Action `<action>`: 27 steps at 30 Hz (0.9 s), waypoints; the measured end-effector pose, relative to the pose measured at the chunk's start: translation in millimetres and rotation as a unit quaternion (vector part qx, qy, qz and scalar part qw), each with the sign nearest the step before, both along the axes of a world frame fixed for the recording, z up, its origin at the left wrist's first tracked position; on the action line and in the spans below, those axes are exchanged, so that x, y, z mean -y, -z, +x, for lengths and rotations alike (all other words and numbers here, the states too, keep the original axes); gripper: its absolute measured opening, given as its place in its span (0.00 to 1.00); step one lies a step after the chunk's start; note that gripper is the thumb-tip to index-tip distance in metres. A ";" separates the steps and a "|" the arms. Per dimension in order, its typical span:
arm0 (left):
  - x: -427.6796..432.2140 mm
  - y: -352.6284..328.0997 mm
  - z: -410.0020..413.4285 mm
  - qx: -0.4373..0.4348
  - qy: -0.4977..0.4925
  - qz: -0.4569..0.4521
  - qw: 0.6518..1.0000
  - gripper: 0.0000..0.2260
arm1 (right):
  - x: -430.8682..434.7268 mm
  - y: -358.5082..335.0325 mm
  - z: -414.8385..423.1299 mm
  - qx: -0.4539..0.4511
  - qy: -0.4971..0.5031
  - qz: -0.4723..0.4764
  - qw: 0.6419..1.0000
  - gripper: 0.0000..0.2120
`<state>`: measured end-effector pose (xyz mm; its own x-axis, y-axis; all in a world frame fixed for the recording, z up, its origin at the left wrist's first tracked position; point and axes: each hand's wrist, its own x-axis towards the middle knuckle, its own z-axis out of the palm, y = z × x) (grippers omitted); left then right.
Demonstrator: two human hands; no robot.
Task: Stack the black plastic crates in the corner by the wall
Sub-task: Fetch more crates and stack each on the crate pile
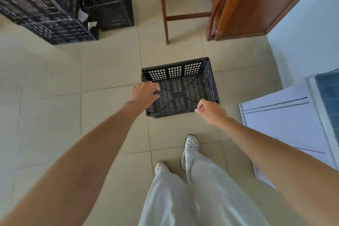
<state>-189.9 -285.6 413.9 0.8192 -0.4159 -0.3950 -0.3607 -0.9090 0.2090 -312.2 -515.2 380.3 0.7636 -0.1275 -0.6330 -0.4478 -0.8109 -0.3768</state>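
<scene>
Crate (pixel 180 88) first: one black plastic one sits open side up on the tiled floor (pixel 102 71), just ahead of my feet and well apart from the others.

My left hand (pixel 145 91) is at its left rim, fingers half curled and thumb spread a little from them, a narrow gap between. From this view I cannot tell whether they have closed on the rim or only hang over it. My right hand (pixel 211 109) is at the crate's near right corner, fingers curled in on themselves with nothing between them; I see no hold on the plastic.

More black crates stand toward the far left of the floor: a blurred stack (pixel 45 14) nearest the left edge, and a second stack (pixel 110 0) just beside it, with scraps of pale paper (pixel 83 15) in the gap between the two. Between the lone crate and those stacks the floor is bare tile.

Straight beyond the crate are the legs of a wooden chair (pixel 166 16), and right of that a wooden door (pixel 260 2) against a pale wall (pixel 308 29). A white cabinet (pixel 284 117) stands close on the right, near my right forearm. My white perforated shoes (pixel 191 143) are on the tiles below the crate's near edge.
</scene>
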 end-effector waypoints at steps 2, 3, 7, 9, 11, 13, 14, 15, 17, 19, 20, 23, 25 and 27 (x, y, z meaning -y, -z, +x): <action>17.7 27.0 37.8 -0.004 0.017 0.001 1.000 0.12 | 6.8 24.9 23.1 -0.013 0.035 0.016 0.999 0.11; 25.5 43.8 55.3 -0.005 0.025 0.002 1.000 0.11 | 8.5 40.6 32.7 -0.017 0.056 0.025 0.998 0.11; 51.6 121.6 114.4 -0.027 0.020 -0.014 0.999 0.11 | 7.2 118.0 53.1 -0.067 0.161 0.048 0.983 0.14; 60.3 159.9 139.3 -0.042 0.019 -0.015 0.999 0.12 | 2.8 160.2 57.6 -0.105 0.212 0.070 0.969 0.17; 65.4 197.0 160.0 -0.046 0.014 -0.015 0.999 0.13 | -3.9 204.5 58.7 -0.157 0.268 0.104 0.945 0.23; 72.4 234.7 183.4 -0.040 0.019 -0.020 0.999 0.14 | -12.5 250.8 58.4 -0.208 0.334 0.133 0.910 0.32; 75.1 249.1 193.0 -0.040 0.022 -0.018 0.999 0.15 | -17.0 269.2 56.4 -0.233 0.370 0.147 0.887 0.37; 77.9 263.1 201.5 -0.042 0.026 -0.013 0.999 0.16 | -21.7 286.4 54.8 -0.253 0.405 0.165 0.863 0.40; 89.0 306.5 222.1 -0.049 0.031 0.000 0.998 0.21 | -28.6 335.0 56.5 -0.257 0.477 0.198 0.817 0.39; 97.3 347.0 237.2 -0.071 0.022 0.011 0.997 0.26 | -32.1 363.0 67.4 -0.236 0.548 0.209 0.774 0.36; 100.7 365.2 244.0 -0.082 0.020 0.015 0.996 0.29 | -33.6 375.9 71.5 -0.225 0.585 0.216 0.749 0.34; 109.0 408.8 266.0 -0.095 0.041 0.050 0.993 0.37 | -36.3 404.7 79.2 -0.218 0.663 0.246 0.672 0.26; 111.4 430.8 279.8 -0.118 0.037 0.064 0.990 0.37 | -37.5 416.8 83.1 -0.213 0.688 0.249 0.647 0.27; 113.3 441.7 286.9 -0.132 0.027 0.062 0.989 0.34 | -37.2 422.0 87.3 -0.204 0.707 0.240 0.633 0.29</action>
